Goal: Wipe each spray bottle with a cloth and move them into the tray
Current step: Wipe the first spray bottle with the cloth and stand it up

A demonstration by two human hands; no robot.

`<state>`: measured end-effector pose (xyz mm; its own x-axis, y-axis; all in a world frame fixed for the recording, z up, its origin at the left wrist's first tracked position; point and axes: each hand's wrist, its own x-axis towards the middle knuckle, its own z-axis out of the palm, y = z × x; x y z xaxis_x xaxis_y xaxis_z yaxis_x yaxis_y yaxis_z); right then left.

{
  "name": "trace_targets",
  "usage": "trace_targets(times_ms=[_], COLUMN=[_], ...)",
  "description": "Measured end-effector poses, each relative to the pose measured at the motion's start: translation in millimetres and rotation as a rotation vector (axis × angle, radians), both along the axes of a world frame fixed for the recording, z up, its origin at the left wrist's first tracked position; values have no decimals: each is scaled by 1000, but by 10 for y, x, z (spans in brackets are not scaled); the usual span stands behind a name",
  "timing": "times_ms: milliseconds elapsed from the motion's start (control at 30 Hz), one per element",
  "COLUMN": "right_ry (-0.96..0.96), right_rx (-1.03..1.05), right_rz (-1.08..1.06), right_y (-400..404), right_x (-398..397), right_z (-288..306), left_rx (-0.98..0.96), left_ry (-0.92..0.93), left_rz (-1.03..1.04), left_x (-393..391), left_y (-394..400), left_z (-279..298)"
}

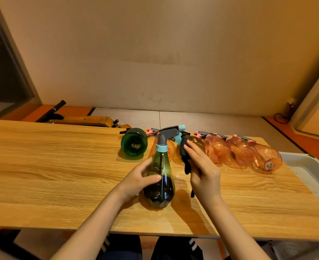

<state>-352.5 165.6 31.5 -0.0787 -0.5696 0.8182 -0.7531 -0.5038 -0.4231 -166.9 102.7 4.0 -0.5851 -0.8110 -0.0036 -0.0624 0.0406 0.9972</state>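
My left hand (139, 178) grips the body of a green spray bottle (160, 177) with a grey and teal trigger head, held upright over the wooden table (51, 166). My right hand (201, 167) holds a dark cloth (186, 156) just right of the bottle, apart from it. Behind them, several orange spray bottles (218, 151) lie on their sides in a row, and a second green bottle (134, 141) lies with its base toward me. A white tray (305, 162) sits at the table's right edge.
A wall rises close behind the table. A wooden frame with a black handle (59, 107) lies on the floor past the far left edge. My knees show under the near edge.
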Motion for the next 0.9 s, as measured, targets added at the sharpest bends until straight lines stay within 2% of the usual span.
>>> trace_targets(times_ms=[300,433,500,600,700,800,900], right_ry=[41,-145,-171,-20,147,93,58], right_rx=[1,-39,-75,-102,-16,-28,-126], right_rz=[27,5,1,19,45,32,-27], right_y=[56,29,-38,-129,-130,-30,-30], right_x=[-7,-7,27,82,144,149,112], right_z=[14,189,370,507,265,78,222], left_rx=[-155,-140,-138,-138,-111,-81,-77], left_ry=[-44,-50,-52,-37,1,30,30], left_rz=[230,219,231,252,277,288,272], left_x=[-206,-166,-157,-158,-142,-132,-119], left_y=[58,33,27,55,51,45,43], left_z=[-2,17,13,32,23,20,12])
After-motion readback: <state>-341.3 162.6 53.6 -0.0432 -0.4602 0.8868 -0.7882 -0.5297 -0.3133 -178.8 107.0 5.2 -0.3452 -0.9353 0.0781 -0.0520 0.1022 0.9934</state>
